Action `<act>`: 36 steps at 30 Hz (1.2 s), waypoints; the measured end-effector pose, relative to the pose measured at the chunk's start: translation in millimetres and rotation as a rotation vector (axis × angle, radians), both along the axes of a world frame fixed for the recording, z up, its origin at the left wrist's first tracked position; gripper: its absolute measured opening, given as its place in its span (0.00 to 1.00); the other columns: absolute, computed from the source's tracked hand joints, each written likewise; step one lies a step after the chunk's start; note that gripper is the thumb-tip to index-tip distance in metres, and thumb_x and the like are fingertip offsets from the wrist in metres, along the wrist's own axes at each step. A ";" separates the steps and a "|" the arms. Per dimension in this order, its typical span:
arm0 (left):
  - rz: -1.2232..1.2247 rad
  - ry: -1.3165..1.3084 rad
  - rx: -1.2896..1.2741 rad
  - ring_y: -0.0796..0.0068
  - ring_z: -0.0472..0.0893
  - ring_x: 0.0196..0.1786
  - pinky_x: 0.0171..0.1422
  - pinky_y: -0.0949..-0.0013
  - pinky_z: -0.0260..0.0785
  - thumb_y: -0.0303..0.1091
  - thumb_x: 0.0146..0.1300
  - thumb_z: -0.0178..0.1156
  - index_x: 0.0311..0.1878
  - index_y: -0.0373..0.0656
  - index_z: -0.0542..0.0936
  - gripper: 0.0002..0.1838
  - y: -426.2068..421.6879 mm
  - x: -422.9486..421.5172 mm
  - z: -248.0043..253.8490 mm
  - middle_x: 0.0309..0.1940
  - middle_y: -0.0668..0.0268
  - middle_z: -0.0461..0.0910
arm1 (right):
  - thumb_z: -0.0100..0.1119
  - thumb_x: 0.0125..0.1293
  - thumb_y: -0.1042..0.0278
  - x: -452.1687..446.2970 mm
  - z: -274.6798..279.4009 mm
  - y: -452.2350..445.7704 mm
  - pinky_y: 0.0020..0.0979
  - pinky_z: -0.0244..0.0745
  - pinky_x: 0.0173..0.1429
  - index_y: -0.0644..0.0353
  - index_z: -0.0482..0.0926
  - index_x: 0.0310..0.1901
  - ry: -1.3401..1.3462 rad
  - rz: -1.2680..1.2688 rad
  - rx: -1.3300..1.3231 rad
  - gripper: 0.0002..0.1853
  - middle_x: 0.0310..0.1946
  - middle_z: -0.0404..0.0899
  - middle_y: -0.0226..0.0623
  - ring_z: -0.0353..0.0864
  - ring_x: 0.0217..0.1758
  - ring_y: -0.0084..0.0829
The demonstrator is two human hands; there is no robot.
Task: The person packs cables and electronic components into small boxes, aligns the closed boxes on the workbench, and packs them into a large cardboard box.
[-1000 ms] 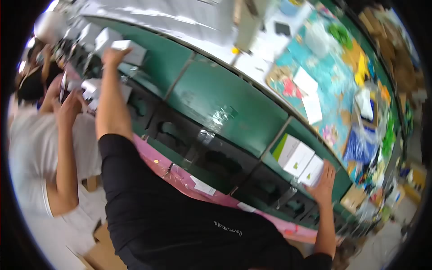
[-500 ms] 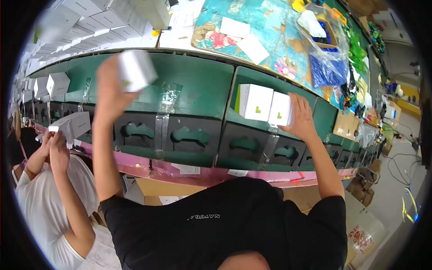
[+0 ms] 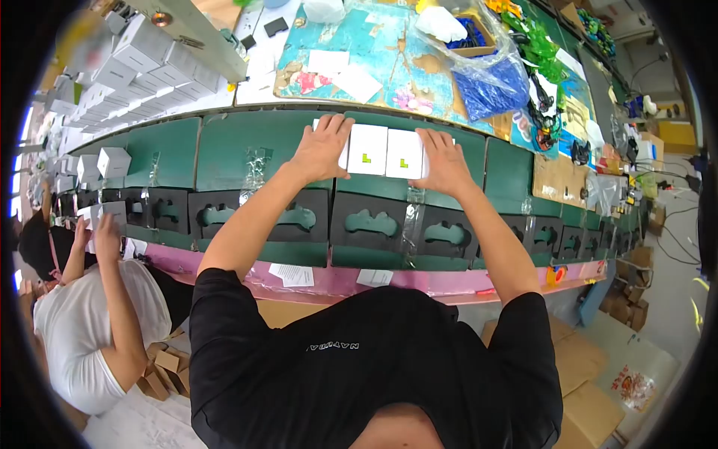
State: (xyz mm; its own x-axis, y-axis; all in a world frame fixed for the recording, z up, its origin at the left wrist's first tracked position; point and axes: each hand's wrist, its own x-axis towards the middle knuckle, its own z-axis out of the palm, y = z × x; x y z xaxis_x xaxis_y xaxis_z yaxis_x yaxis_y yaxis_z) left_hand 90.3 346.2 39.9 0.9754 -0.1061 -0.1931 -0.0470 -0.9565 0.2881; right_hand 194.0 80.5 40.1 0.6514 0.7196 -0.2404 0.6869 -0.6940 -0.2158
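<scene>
We make out "NATURA" on the black T-shirt (image 3: 329,347), below both hands. Between the left hand (image 3: 324,148) and right hand (image 3: 446,161), we see green L-shaped marks (image 3: 366,159) on two white boxes (image 3: 368,142); print on stacked cartons (image 3: 142,41) left of them is too small

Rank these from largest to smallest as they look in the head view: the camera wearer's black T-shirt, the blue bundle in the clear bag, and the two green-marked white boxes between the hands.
1. Black T-shirt
2. Blue bundle
3. Left white box and right white box: they look alike, so unranked.
</scene>
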 end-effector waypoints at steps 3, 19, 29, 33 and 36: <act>0.039 -0.010 0.011 0.53 0.61 0.70 0.63 0.46 0.65 0.43 0.38 0.78 0.71 0.40 0.57 0.56 -7.1 0.9 5.1 0.66 0.56 0.61 | 0.79 0.36 0.47 5.0 3.3 -5.3 0.51 0.63 0.66 0.56 0.56 0.71 -0.015 0.013 0.031 0.60 0.67 0.62 0.42 0.59 0.70 0.45; 0.022 -0.052 0.235 0.48 0.48 0.77 0.63 0.34 0.58 0.71 0.42 0.67 0.78 0.52 0.50 0.63 -66.9 25.6 -2.8 0.77 0.57 0.50 | 0.78 0.36 0.50 46.4 -4.9 -49.5 0.53 0.63 0.66 0.58 0.57 0.69 -0.104 0.097 0.115 0.57 0.65 0.64 0.46 0.62 0.69 0.51; -0.030 -0.115 0.127 0.49 0.38 0.80 0.75 0.30 0.28 0.68 0.43 0.69 0.78 0.49 0.47 0.64 -90.4 25.9 0.7 0.78 0.52 0.42 | 0.80 0.37 0.52 38.1 -17.8 -82.8 0.56 0.63 0.65 0.61 0.51 0.72 -0.178 0.032 0.008 0.62 0.67 0.59 0.47 0.58 0.70 0.51; 0.201 -0.451 -0.295 0.46 0.42 0.79 0.77 0.35 0.30 0.63 0.47 0.69 0.77 0.46 0.52 0.59 -68.8 6.3 -12.8 0.77 0.49 0.46 | 0.79 0.38 0.51 35.5 -8.4 -77.9 0.54 0.63 0.66 0.62 0.50 0.72 -0.175 0.042 -0.075 0.62 0.68 0.58 0.49 0.57 0.71 0.51; 0.462 -0.795 -0.297 0.44 0.62 0.69 0.72 0.44 0.52 0.44 0.50 0.71 0.63 0.40 0.70 0.38 22.3 -36.5 -0.7 0.64 0.48 0.66 | 0.79 0.39 0.53 34.8 -7.8 -81.1 0.50 0.62 0.68 0.64 0.48 0.72 -0.168 0.043 -0.071 0.62 0.68 0.57 0.51 0.56 0.72 0.52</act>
